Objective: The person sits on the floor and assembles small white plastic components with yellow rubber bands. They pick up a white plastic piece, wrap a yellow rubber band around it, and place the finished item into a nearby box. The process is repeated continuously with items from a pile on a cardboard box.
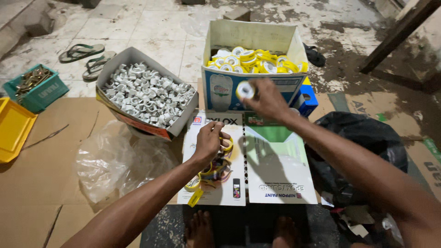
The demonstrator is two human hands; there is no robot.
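Observation:
My right hand (265, 100) holds a small white tape roll (245, 90) in front of an open cardboard box (250, 36) filled with several yellow-and-white tape rolls (257, 60). My left hand (209, 141) pinches a yellow ring-shaped cover (226, 143) over a small pile of yellow covers (207, 177) lying on flattened printed cartons (275, 170). Both forearms reach forward from the lower edge. My bare feet (200, 229) show at the bottom.
A grey box (120, 62) of white plastic clips (147, 94) sits left of the tape box. A clear plastic bag (110, 160), a yellow tray (13, 128), a teal crate (36, 87), sandals (87, 57) and a black bag (363, 138) surround the cardboard floor.

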